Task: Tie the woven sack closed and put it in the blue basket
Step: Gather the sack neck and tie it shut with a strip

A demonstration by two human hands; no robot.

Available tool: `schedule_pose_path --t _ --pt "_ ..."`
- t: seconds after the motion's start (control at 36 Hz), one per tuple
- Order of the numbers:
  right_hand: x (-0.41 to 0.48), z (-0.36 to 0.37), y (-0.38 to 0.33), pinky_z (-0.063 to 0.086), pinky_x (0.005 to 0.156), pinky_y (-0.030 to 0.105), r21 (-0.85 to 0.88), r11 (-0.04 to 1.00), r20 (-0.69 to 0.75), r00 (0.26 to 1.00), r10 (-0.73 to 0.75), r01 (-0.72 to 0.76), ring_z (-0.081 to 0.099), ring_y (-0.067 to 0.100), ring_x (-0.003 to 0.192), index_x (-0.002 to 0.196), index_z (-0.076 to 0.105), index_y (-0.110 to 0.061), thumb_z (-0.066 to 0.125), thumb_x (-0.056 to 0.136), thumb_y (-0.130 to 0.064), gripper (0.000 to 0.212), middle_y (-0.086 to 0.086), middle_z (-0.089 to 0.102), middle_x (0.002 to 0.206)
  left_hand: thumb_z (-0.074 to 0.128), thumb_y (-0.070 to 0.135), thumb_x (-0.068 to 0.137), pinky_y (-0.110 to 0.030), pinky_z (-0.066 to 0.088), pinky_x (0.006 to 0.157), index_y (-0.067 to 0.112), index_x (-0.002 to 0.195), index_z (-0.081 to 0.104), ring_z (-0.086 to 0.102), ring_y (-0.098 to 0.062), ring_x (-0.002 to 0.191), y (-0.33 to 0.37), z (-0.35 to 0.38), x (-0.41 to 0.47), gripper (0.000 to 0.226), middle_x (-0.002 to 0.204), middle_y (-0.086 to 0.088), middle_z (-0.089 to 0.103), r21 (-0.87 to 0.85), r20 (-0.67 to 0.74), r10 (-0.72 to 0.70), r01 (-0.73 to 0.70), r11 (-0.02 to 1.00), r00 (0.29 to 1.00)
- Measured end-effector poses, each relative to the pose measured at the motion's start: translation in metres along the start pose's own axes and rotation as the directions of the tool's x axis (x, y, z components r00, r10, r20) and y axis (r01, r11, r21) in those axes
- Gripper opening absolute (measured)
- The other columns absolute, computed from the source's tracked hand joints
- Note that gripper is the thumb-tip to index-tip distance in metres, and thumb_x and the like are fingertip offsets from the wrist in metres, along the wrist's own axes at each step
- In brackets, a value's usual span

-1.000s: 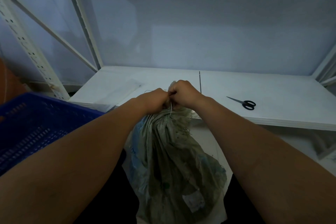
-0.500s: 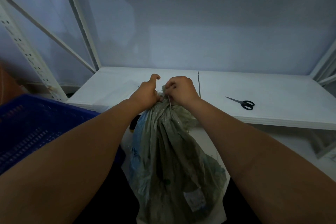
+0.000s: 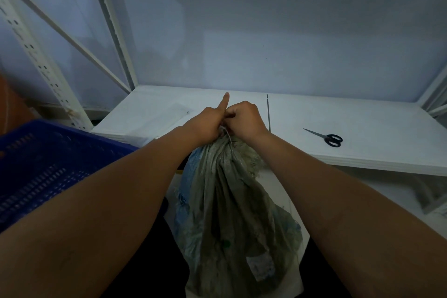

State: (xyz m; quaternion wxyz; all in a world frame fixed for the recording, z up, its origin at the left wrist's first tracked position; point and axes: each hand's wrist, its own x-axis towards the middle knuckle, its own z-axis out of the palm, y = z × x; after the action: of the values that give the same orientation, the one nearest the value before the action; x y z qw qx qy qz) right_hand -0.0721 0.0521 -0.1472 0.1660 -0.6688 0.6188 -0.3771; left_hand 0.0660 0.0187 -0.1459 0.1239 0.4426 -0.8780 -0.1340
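A grey-green woven sack with a blue patch on its left side stands upright in front of me, its mouth gathered into a neck. Both hands meet at that neck. My left hand grips the bunched fabric with its index finger pointing straight out. My right hand is closed on the neck and on a thin white string that trails down from between the hands. The knot itself is hidden by my fingers. The blue basket sits at the left, beside my left forearm.
A white shelf board runs across behind the sack, with black-handled scissors lying on its right part. White perforated rack uprights and diagonal braces stand at the left, and a pale wall closes the back.
My hands have stayed on the sack's neck and risen slightly with it. The left index finger has gone from curled to stretched straight out.
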Motion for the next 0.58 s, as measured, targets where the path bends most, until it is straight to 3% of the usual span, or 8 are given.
schedule_pose_path --t 0.06,0.22,0.33,0.39,0.44,0.5,0.58 --pt "0.000 -0.001 0.000 0.053 0.063 0.020 0.006 1.000 0.013 1.000 0.007 -0.007 0.066 0.011 0.063 0.077 0.080 -0.006 0.069 0.084 0.000 0.014 0.004 0.073 0.071 0.059 0.006 0.091 -0.037 0.055 0.081 0.022 0.156 -0.014 0.058 -0.018 0.078 0.001 0.000 0.000 0.099 0.101 -0.015 0.065 -0.002 0.002 -0.002 0.002 1.000 1.000" --pt "0.001 -0.001 0.000 0.053 0.067 0.026 -0.009 1.000 0.048 0.999 0.001 0.000 0.067 0.016 0.070 0.073 0.075 -0.005 0.064 0.084 0.003 0.018 0.004 0.072 0.073 0.061 0.006 0.091 -0.035 0.053 0.080 0.021 0.157 -0.011 0.055 -0.017 0.080 -0.002 -0.001 0.002 0.098 0.097 -0.008 0.059 0.006 0.011 -0.011 0.011 1.000 1.000" --pt "0.001 -0.001 0.000 0.050 0.070 0.021 -0.031 0.999 0.082 0.996 0.018 -0.015 0.064 0.010 0.073 0.078 0.077 -0.006 0.060 0.085 0.003 0.020 -0.004 0.069 0.075 0.069 0.011 0.087 -0.035 0.050 0.082 0.017 0.157 0.015 0.056 -0.019 0.085 -0.006 0.002 0.002 0.088 0.098 -0.008 0.059 -0.071 -0.010 -0.080 0.079 0.994 0.997" --pt "0.002 0.000 0.001 0.049 0.068 0.018 -0.047 0.998 0.095 0.994 0.044 -0.040 0.064 0.010 0.072 0.078 0.077 -0.006 0.058 0.085 0.003 0.021 -0.003 0.069 0.078 0.077 0.018 0.082 -0.031 0.048 0.082 0.013 0.145 0.043 0.056 -0.018 0.089 -0.011 0.004 0.003 0.071 0.105 -0.008 0.063 -0.109 -0.049 -0.134 0.128 0.986 0.990" --pt "0.003 0.001 0.002 0.046 0.067 0.019 -0.082 0.995 0.083 0.995 0.057 -0.050 0.064 0.011 0.074 0.071 0.073 -0.011 0.058 0.086 0.001 0.024 -0.002 0.070 0.080 0.080 0.024 0.079 -0.025 0.043 0.078 0.012 0.116 0.067 0.056 -0.015 0.091 -0.014 0.003 0.004 0.041 0.103 -0.003 0.064 -0.122 -0.081 -0.175 0.165 0.979 0.981" --pt "0.005 0.003 0.004 0.043 0.067 0.019 -0.097 0.994 0.059 0.996 0.064 -0.058 0.060 0.011 0.075 0.063 0.065 -0.017 0.058 0.088 -0.002 0.030 -0.007 0.066 0.075 0.079 0.022 0.081 -0.018 0.041 0.069 0.011 0.091 0.075 0.062 -0.014 0.087 -0.017 0.003 0.003 0.016 0.091 0.000 0.070 -0.154 -0.088 -0.183 0.168 0.974 0.979" --pt "0.004 0.002 0.003 0.038 0.058 0.009 -0.018 0.995 0.014 0.995 0.100 -0.100 0.058 0.007 0.072 0.066 0.067 -0.014 0.058 0.087 0.000 0.027 -0.015 0.060 0.069 0.076 0.017 0.083 -0.017 0.042 0.069 0.013 0.085 0.079 0.064 -0.011 0.082 -0.020 0.004 0.000 0.006 0.087 -0.001 0.075 -0.263 -0.099 -0.182 0.150 0.953 0.978"
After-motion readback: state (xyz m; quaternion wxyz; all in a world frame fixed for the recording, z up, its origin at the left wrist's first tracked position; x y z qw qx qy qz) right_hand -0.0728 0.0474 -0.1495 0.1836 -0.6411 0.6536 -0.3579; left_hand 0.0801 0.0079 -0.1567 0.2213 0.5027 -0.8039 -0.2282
